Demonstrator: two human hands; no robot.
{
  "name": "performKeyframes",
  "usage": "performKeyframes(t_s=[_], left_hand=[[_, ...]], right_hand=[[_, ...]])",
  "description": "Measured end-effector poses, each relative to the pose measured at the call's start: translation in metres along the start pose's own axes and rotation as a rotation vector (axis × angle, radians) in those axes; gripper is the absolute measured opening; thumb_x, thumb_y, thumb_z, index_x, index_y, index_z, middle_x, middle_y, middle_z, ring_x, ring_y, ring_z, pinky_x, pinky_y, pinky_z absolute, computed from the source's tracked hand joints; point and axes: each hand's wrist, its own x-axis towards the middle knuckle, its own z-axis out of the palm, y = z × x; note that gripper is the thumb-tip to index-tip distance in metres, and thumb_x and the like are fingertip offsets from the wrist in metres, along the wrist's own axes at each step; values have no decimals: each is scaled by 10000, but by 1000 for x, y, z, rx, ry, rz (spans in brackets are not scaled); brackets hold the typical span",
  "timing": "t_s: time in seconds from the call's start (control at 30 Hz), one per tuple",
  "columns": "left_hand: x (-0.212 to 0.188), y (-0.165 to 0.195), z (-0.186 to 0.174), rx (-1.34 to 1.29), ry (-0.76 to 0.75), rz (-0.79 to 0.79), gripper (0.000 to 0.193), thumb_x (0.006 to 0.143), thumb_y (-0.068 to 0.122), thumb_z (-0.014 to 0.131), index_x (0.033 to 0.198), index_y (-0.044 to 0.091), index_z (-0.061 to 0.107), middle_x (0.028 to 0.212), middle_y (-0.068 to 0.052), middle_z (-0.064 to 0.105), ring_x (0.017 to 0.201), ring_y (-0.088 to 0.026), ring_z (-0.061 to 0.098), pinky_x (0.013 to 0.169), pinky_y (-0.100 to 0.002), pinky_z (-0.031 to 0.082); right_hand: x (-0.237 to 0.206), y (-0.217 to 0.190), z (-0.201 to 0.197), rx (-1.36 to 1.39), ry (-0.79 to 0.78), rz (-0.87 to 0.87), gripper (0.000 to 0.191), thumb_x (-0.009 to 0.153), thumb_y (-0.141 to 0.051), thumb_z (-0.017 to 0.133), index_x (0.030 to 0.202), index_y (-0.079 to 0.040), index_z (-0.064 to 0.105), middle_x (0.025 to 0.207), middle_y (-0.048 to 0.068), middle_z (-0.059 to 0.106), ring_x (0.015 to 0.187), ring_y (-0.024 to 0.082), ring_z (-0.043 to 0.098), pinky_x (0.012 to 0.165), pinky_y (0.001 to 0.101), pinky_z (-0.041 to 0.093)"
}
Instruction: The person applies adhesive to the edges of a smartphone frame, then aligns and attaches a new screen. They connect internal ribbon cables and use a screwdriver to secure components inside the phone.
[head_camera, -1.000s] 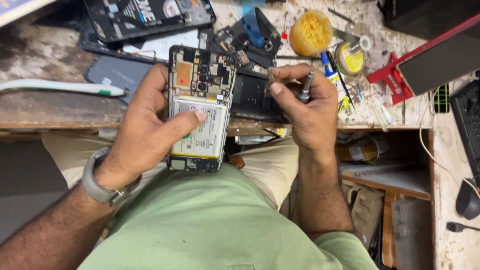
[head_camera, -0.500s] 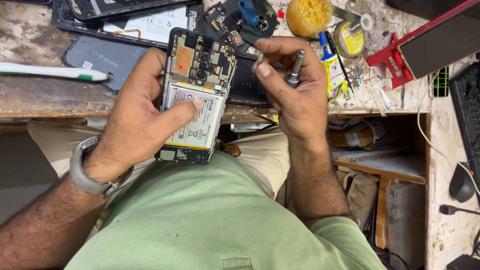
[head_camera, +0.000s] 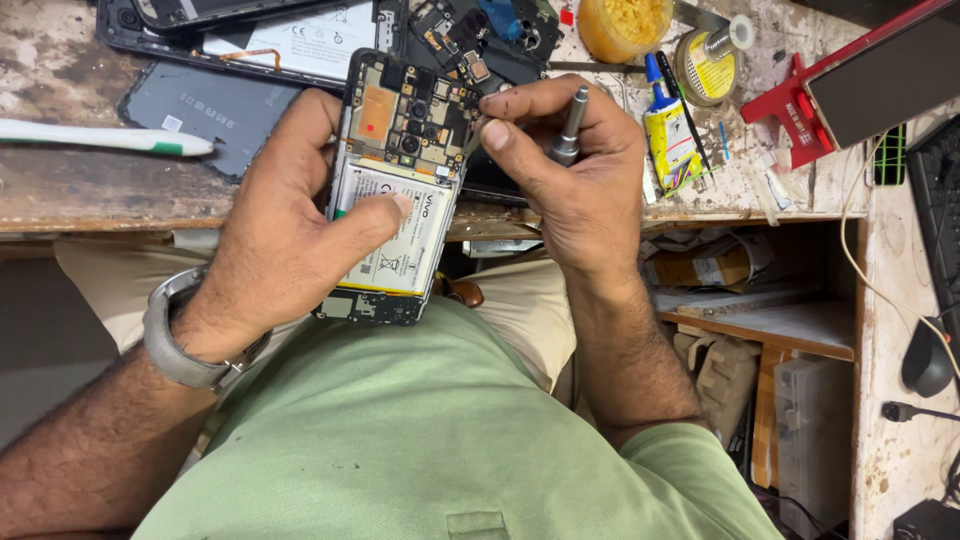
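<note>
My left hand (head_camera: 280, 235) grips an opened phone (head_camera: 395, 180) with its back cover off, thumb pressed on the white battery. The circuit board with an orange patch faces up at the phone's top. My right hand (head_camera: 570, 175) holds a small metal screwdriver (head_camera: 570, 125) upright between its fingers. Its thumb and forefinger pinch at the board's upper right corner, where a tiny part may sit; I cannot make it out.
A worn workbench (head_camera: 80, 195) carries a dark phone back cover (head_camera: 200, 105), another opened phone (head_camera: 290, 40), a white pen (head_camera: 100, 137), a yellow tub (head_camera: 625, 25), a glue tube (head_camera: 668, 135), a solder reel (head_camera: 712, 62) and a red holder (head_camera: 800, 105). Shelves stand at the right.
The view has drawn closer to the phone. My right hand has shifted left onto the board's upper right corner, with the screwdriver now upright. My left hand keeps its hold.
</note>
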Motion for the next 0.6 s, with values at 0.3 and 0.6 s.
performKeyframes(t_s=[0.3,0.6], left_hand=[[-1,-5,-2,-40,1,8,443,952,3,653,1355,-23,471,1204,-102,693,1120,-132,703,960,-293,612],[-2,-5,-4,27,4,15,430,948,17,662,1331,-22,472,1183,-101,696,1104,-129,709,940,-290,618]], right_hand=[[0,-3,5,-221,1,-66,140,986,-18,819,1108,-26,751,1024,-4,741,765,6,541,714,159,443],[2,-8,8,-282,-38,-104,133,1005,-25,812,1124,-25,753,945,-35,685,713,0,473,664,160,385]])
